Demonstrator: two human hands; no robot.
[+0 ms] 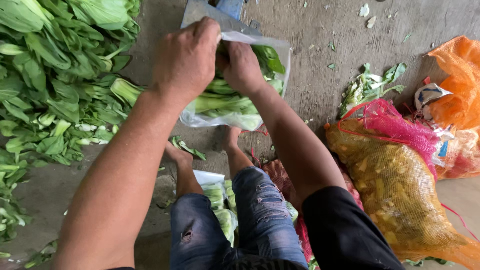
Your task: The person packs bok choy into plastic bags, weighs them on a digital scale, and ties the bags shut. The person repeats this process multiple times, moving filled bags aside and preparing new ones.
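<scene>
My left hand grips the top edge of a clear plastic bag that lies on the concrete floor in front of me. The bag is filled with green leafy vegetables with pale stems. My right hand pinches the same bag mouth just beside the left hand, fingers closed on the plastic. My bare feet and torn blue jeans show below the bag.
A large heap of loose leafy greens covers the floor at the left. Another filled clear bag lies between my legs. At the right sit a yellow mesh sack, a pink mesh bag, an orange mesh bag and leaf trimmings.
</scene>
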